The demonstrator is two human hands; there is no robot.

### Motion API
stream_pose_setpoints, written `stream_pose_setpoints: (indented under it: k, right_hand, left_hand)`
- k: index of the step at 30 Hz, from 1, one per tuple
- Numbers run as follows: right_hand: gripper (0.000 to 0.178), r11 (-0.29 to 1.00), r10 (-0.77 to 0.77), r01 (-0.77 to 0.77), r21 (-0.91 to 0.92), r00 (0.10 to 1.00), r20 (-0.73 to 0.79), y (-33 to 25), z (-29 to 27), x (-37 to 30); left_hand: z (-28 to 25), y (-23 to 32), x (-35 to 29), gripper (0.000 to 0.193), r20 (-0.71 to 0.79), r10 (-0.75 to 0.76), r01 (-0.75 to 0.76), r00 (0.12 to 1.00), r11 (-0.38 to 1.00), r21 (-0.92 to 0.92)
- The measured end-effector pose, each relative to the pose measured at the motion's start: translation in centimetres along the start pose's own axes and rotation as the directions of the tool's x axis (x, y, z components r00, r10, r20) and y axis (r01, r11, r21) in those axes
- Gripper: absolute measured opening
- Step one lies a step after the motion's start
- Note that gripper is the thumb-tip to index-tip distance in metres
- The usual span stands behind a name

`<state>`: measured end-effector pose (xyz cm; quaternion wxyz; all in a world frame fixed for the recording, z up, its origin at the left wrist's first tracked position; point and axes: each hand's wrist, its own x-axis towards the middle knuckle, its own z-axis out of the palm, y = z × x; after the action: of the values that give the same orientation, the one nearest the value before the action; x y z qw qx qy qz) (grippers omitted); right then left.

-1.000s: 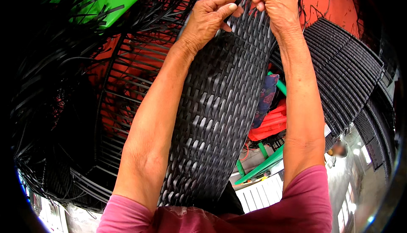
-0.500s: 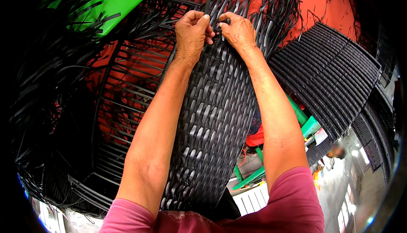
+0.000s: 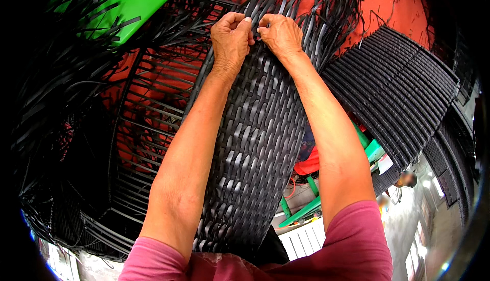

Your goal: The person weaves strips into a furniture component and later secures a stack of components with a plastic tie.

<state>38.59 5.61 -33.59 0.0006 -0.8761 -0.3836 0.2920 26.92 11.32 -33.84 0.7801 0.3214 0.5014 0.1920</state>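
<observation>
A long panel of black woven wicker [image 3: 258, 143] runs from my body up to my hands, its weave dense and glossy. At its far end my left hand [image 3: 231, 38] is closed, thumb pressed to the curled forefinger. Close on its right, my right hand [image 3: 280, 34] is also closed in a pinch at the weave. A black plastic strip seems to run between the fingertips, but the fingers mostly hide it. Beyond the hands, loose black strips [image 3: 326, 13] fan out from the panel's end.
Left of the panel is a black slatted frame [image 3: 158, 107] with tangled strips [image 3: 51, 107] around it. A bright green sheet [image 3: 138, 5] lies at the upper left, over red sheeting [image 3: 390, 5]. A ribbed black panel [image 3: 393, 87] stands at the right. A person [image 3: 407, 180] is far off, lower right.
My right hand has moved slightly left, closer to my left hand, and its fingers have drawn together. My left hand has barely moved.
</observation>
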Motion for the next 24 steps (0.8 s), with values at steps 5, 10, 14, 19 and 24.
stream_pose_setpoints:
  k: [5, 10, 14, 19, 24]
  right_hand:
    - [0.017, 1.000, -0.003, 0.003, -0.011, 1.000, 0.001, 0.3, 0.5, 0.2]
    - [0.020, 0.980, -0.102, 0.098, -0.171, 0.995, -0.013, 0.8, 0.1, 0.2]
    - [0.020, 0.988, -0.077, 0.051, -0.143, 0.980, -0.184, 1.0, 0.9, 0.2]
    - [0.018, 0.984, -0.028, 0.009, -0.179, 0.994, -0.104, 0.4, 1.4, 0.4]
    - [0.023, 0.983, 0.077, -0.056, -0.173, 0.990, 0.118, 0.9, -0.6, 3.7]
  left_hand:
    - [0.0, -1.0, 0.3, 0.010, -0.004, 0.056, -0.056, 0.998, 0.994, 0.096]
    - [0.5, -1.7, 0.1, 0.015, -0.020, 0.213, -0.191, 0.977, 0.910, 0.369]
    - [0.7, -1.7, 0.1, 0.017, -0.046, 0.286, -0.216, 0.957, 0.813, 0.540]
    - [0.2, -2.0, 0.5, 0.018, -0.028, 0.293, -0.212, 0.956, 0.750, 0.627]
    - [0.6, -1.5, 0.9, 0.019, -0.018, 0.103, -0.076, 0.995, 0.829, 0.554]
